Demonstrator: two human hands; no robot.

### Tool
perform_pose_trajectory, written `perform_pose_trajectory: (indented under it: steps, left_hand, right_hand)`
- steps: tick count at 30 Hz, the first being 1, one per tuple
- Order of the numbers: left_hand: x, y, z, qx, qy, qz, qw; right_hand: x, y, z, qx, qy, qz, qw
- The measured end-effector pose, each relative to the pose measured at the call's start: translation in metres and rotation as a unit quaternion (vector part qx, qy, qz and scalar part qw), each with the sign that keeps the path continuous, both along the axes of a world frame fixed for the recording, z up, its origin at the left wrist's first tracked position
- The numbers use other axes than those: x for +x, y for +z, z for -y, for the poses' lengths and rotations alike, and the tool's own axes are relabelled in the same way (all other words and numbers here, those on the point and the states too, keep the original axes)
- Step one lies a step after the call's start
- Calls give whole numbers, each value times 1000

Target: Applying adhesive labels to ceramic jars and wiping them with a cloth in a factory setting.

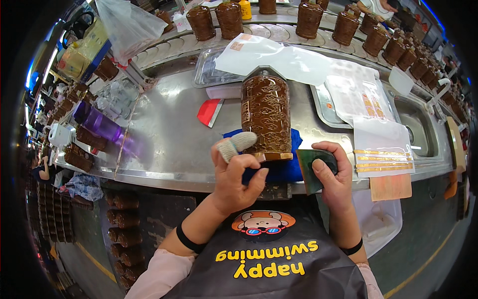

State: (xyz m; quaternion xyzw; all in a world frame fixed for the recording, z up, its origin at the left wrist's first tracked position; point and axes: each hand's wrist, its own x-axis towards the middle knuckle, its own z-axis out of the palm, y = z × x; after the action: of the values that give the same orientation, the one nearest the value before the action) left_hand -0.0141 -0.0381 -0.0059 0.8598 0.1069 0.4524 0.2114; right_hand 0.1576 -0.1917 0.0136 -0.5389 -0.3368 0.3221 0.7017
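A glossy brown embossed bottle lies over a crumpled blue cloth, its base toward me. A gold band runs along its base edge. My left hand is at the base's left side, thumb apart from the fingers. A white knitted finger cover on one finger reaches over the bottle's lower left; whether it presses there is unclear. My right hand grips a flat dark green scraper just right of the bottle, thumb across its dark upper part.
A red scraper lies left of the bottle. White sheets cover metal trays behind and right. Gold strips lie on a backing sheet near the sink. Brown bottles line the far conveyor. A purple bottle is at left.
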Motion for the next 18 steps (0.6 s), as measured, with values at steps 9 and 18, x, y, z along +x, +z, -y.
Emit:
perform_pose_trajectory:
  steps: [9, 18]
  left_hand:
    - [7, 15, 5, 84, 59, -34, 994]
    - [7, -6, -22, 42, 39, -28, 998]
  right_hand:
    - [4, -8, -5, -9, -27, -22, 999]
    - [5, -8, -7, -9, -30, 40, 999]
